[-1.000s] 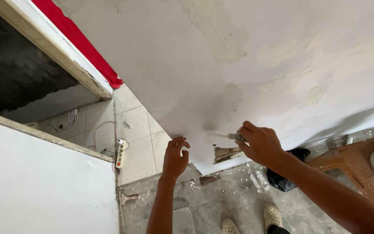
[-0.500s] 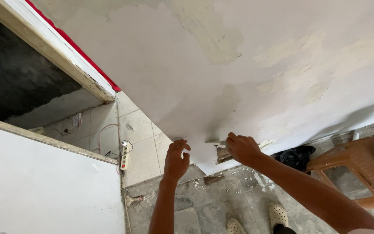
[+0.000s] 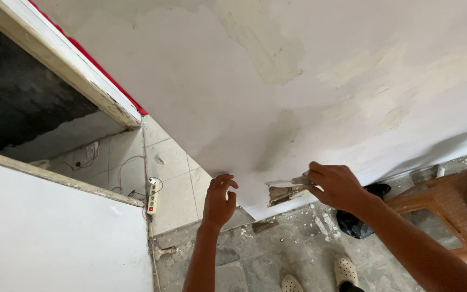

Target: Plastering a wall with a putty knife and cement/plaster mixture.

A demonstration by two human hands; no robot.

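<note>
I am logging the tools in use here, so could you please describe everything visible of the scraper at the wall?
The scraper is a small flat-bladed tool, metal by its look, grey and smeared with pale filler. The right hand grips its handle end, which the fingers hide. Its blade points left and lies against the bottom edge of the white wall, at a broken brown patch near the floor. The left hand rests on the wall nearby, apart from it.

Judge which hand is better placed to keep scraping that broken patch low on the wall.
Right hand: it holds the scraper at the broken patch. The left hand is empty.
</note>
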